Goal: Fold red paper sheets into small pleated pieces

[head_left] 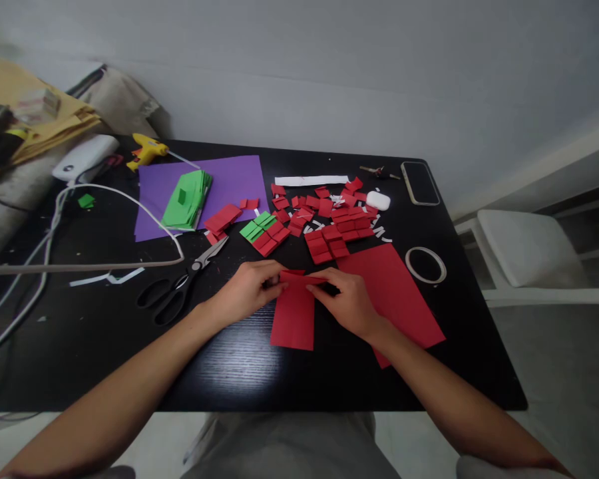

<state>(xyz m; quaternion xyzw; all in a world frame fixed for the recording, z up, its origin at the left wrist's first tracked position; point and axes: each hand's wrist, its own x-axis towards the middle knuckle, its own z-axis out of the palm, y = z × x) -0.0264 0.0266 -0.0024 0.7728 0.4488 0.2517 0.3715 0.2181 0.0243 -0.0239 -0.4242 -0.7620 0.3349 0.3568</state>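
A strip of red paper [294,316] lies on the black table [104,346] in front of me. My left hand [249,289] pinches its far left corner, fingers closed on the fold. My right hand [347,303] presses down on the far right end of the same strip, fingers curled over the folded edge. A larger red sheet [394,293] lies just right of my right hand. Black scissors [180,289] rest to the left of my left hand.
Several small folded red pieces [329,226] and green ones [257,226] are scattered beyond my hands. A purple sheet [229,179] with green paper [187,199], a yellow glue gun [147,151], a tape ring [426,265], a phone [420,183] and a white cable [130,196] also lie there.
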